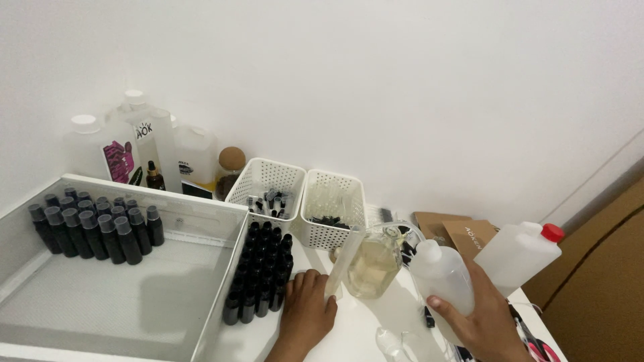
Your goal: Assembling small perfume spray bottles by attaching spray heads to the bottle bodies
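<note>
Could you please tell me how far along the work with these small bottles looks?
Capped dark bottles stand in the white tray. In hand: right hand grips a white plastic bottle; left hand rests beside uncapped-looking black bottles on the table, seemingly left.

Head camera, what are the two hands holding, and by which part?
The right hand wraps the lower body of a white plastic bottle. The left hand rests on the white table, holding nothing.

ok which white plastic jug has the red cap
The jug lying tilted at the far right, beside the right hand; the others have white caps.
</note>
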